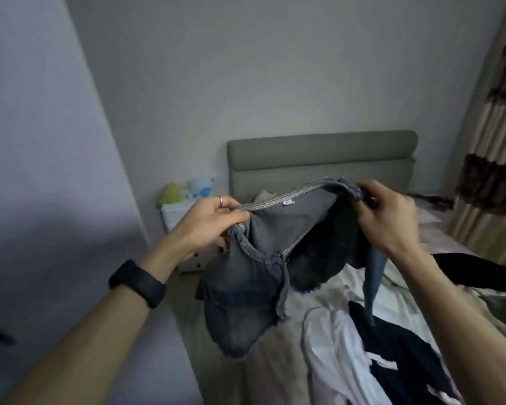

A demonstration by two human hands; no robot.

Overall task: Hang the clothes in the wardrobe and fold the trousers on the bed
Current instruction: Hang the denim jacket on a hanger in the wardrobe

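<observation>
I hold a pair of short blue-grey jeans (246,290) up in the air over the near left part of the bed (278,372). My left hand (209,222) pinches the waistband at its left end. At the right end of the waistband my right hand (387,213) grips the denim. The waist gapes open between the hands, showing the grey inside and a small white label. The frayed legs hang down, one at the left, one darker behind. On the bed below lie a white garment (333,346) and a dark navy garment (403,352).
A grey padded headboard (322,159) stands against the far wall. To its left is a white bedside cabinet (176,214) with green and blue plush toys. A pale wardrobe panel (41,141) fills the left side. Striped curtains (491,159) hang at the right.
</observation>
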